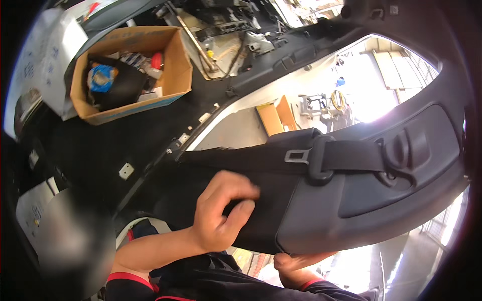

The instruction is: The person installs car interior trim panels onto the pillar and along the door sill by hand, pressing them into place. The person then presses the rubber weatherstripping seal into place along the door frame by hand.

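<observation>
Trim panel [361,200] under my left hand [221,215] is grey matt plastic, fine grain; the black part I'm pinching looks like soft cloth. Belt webbing [351,155] is woven black fabric, its tongue [297,156] dull metal. Box [178,65] is plain brown cardboard.

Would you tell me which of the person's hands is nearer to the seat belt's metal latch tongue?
Left. The left hand presses the black trim just below-left of the latch tongue; the right hand grips the panel's lower edge, farther down.

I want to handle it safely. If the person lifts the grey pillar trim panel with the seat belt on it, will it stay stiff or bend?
The grey trim panel looks like moulded plastic, so probably stiff and light. The seat belt is webbing and would likely hang loose. The left hand presses its face and the right hand holds its lower edge; being long, it may twist.
</observation>
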Tool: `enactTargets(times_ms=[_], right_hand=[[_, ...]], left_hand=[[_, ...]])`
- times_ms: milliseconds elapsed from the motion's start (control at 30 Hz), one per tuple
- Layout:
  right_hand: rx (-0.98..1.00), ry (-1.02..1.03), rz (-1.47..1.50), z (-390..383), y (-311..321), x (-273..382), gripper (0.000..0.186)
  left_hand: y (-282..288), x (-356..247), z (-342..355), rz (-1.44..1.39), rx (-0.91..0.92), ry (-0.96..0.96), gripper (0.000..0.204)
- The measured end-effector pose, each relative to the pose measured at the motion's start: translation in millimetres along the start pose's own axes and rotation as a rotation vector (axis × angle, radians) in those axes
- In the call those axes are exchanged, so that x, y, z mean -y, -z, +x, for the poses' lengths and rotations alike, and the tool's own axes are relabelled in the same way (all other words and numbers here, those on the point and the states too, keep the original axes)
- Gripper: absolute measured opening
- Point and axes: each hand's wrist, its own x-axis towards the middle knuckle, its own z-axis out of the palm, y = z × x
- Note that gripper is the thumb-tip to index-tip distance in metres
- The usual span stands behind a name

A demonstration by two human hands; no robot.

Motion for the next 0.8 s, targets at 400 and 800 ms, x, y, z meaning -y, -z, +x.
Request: enactTargets(times_ms=[400,800], right_hand=[[-0.287,-0.215,0.234,56,-12,46,0.071],[-0.525,-0.203,-0.206,-2,73,28,0.072]], left_hand=[[-17,-3,64,-0.864,0.297,0.307,0.044],[-12,-4,97,-1.017,0.292,0.383,0.049]])
